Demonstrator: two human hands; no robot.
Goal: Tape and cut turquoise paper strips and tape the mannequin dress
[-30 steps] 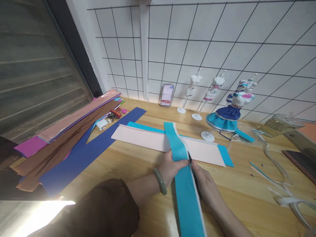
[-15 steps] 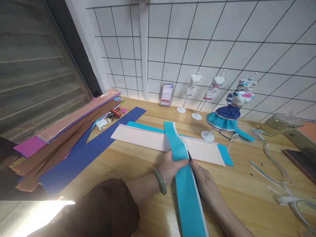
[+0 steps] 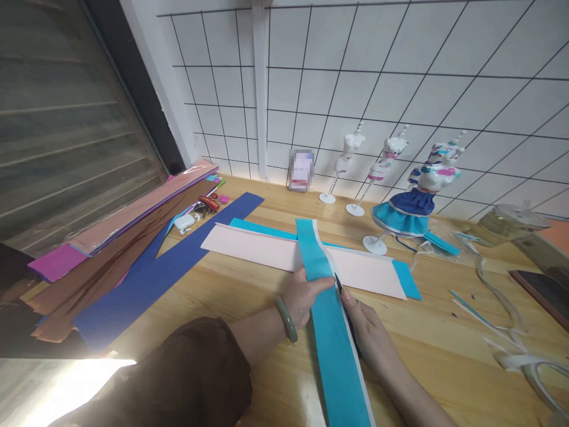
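Observation:
A long turquoise crepe paper strip (image 3: 336, 350) with a white edge runs from the near table edge over a pale pink strip (image 3: 262, 249). My left hand (image 3: 304, 296), with a green bangle on its wrist, pinches the turquoise strip, thumb on top and fingers underneath. In my right hand (image 3: 367, 323) is a slim black pointed tool (image 3: 338, 284); its tip lies at the strip's white edge, beside my left thumb. The rest of the tool is mostly hidden by my fingers and the paper. Under the pink strip lies another turquoise strip (image 3: 406, 280).
On the left are a dark blue strip (image 3: 178, 267), brown strips (image 3: 111, 237), a white earphone case (image 3: 184, 223) and a red pocket knife (image 3: 208, 203). Small mannequins (image 3: 353, 145) stand at the back, one wearing a blue skirt (image 3: 402, 216). White cords (image 3: 528, 362) and paper scraps lie at right.
My left thumb and the black tool's tip have shifted slightly left and up along the strip's white edge. The strips on the table keep their places.

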